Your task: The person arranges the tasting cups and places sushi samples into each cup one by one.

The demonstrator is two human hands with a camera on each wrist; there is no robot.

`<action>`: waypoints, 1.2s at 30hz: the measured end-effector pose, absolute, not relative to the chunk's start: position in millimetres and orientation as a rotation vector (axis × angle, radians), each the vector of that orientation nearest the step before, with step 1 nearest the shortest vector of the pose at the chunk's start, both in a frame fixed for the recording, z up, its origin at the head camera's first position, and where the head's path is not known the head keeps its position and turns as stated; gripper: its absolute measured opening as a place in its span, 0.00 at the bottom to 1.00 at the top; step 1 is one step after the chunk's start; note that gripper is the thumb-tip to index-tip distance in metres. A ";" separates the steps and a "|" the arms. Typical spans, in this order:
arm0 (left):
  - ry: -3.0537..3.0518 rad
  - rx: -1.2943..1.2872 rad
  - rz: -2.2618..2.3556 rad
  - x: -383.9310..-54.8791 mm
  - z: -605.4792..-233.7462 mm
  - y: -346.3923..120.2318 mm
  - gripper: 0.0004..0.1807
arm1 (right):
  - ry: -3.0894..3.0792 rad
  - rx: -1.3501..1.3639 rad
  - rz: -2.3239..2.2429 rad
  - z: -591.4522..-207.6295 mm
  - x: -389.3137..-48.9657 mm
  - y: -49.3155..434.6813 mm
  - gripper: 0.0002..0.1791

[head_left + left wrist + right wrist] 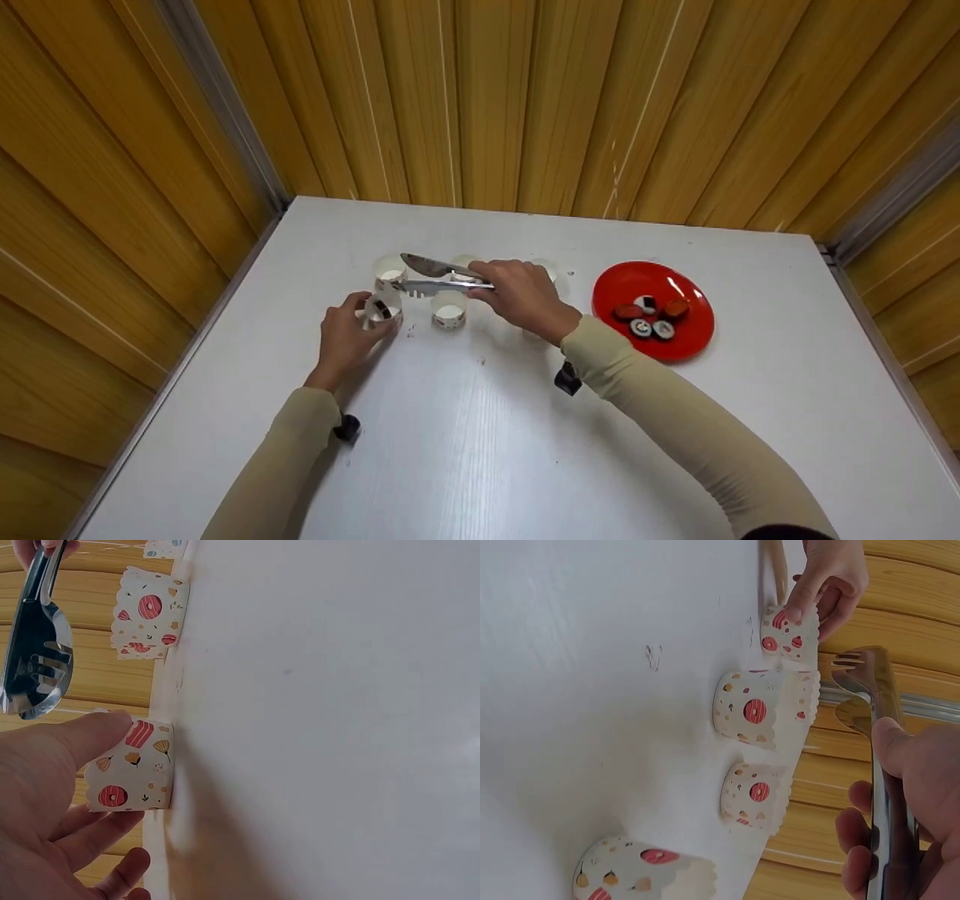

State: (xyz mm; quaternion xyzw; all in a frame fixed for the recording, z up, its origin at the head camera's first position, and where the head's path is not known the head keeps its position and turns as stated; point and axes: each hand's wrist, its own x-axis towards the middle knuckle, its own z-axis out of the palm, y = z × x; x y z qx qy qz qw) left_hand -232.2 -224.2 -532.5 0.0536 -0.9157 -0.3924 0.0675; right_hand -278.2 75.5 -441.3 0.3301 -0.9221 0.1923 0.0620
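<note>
Toward seven o'clock from the tips of the tongs point(454, 285), and apart from them, lies the paper cup point(131, 769), with a dark-and-white piece point(383, 308) inside. The left hand point(349, 334) is nearer, grasping the cup's sides between thumb and fingers. Off at three o'clock from the cup, the right hand point(521, 296) grips the tongs, arms spread, their long axis pointing to nine o'clock. That offset between tips and cup seems the relation that counts. Beyond the right hand, at three o'clock, a red plate point(696, 330) bears sushi point(641, 328).
</note>
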 end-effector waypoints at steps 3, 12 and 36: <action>-2.777 0.184 -1.175 -232.7 -532.5 -223.9 0.37 | -2.799 0.963 0.579 -438.9 -279.0 88.0 0.18; -2.771 0.163 -1.170 -233.5 -532.6 -225.9 0.36 | -2.857 0.866 0.593 -433.2 -282.1 124.6 0.20; -2.586 -0.080 -1.025 -231.2 -525.7 -219.0 0.41 | -2.867 0.757 0.615 -427.5 -283.7 189.8 0.23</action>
